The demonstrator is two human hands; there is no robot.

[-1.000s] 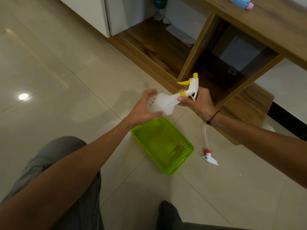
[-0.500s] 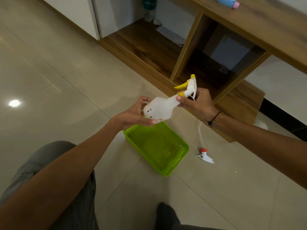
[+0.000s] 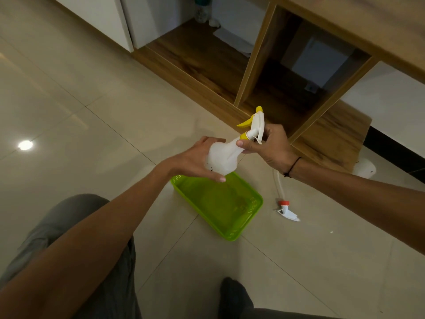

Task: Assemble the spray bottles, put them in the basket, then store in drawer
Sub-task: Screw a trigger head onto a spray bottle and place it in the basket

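A translucent white spray bottle [image 3: 224, 157] is held tilted in the air above the green basket [image 3: 250, 222]. My left hand [image 3: 195, 160] cups its round body from the left. My right hand [image 3: 273, 146] pinches the neck at the yellow collar, just under the white and yellow trigger head [image 3: 254, 122]. The basket lies on the tiled floor with nothing in it. A second trigger head with a red collar [image 3: 286, 209] and its white dip tube lies on the floor right of the basket. Another white bottle [image 3: 365, 168] shows partly behind my right forearm.
A low wooden cabinet [image 3: 253, 72] with open compartments stands beyond the basket; papers lie on its left shelf. White cabinet doors [image 3: 103, 17] are at the upper left. My knees and a dark sock fill the bottom of the view.
My left hand has shifted its hold around the bottle's body, fingers now wrapping underneath. The bottle stays tilted between both hands above the basket.
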